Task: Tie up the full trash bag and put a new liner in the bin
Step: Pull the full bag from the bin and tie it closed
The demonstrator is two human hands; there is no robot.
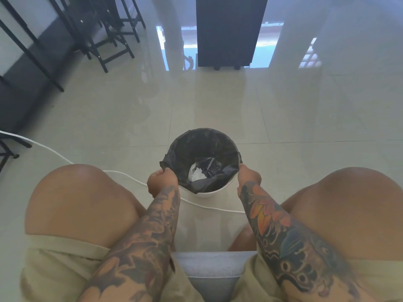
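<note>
At frame centre, your left hand (160, 182) and right hand (248, 177) each pinch the black trash bag (196, 149) edge on either side of the white bin (207, 194) standing on the floor (283, 118).

We reach both tattooed forearms forward and down between our knees. Our left hand (160, 182) and right hand (249, 176) each have fingers curled, pinching, well apart.
</note>
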